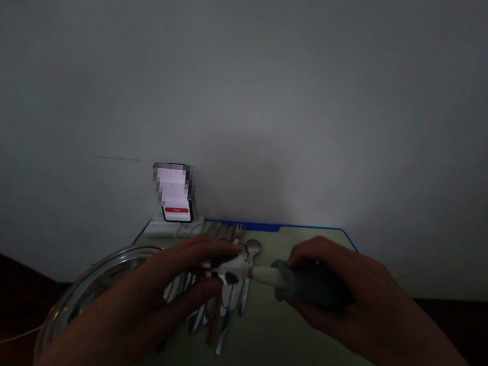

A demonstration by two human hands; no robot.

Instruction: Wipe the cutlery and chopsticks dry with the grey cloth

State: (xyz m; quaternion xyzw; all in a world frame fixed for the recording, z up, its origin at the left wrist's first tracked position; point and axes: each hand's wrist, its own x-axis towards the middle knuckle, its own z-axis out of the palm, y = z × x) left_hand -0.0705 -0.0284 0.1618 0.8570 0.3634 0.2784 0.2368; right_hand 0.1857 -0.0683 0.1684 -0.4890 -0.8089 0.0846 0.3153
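Observation:
My right hand [338, 284] is wrapped round the thick dark grey handle [316, 283] of a utensil held level above the table. From the handle a pale neck [267, 275] runs left to a whitish, shiny head with a dark oval spot [231, 275]; its exact kind is not clear in the dim light. At that head, my left hand [175, 274] closes its thumb and fingers round the far end. Below both hands lie several pieces of cutlery, among them a spoon [254, 246], a fork [240, 228] and a brown-handled piece [213, 324]. My left hand partly hides them.
A large clear glass bowl [51, 325] stands at the left, partly behind my left forearm. At the back, a lit phone [178, 194] leans above a white box-shaped object [157, 227] with a cable. The pale table [280, 347] has a blue edge and meets a grey wall.

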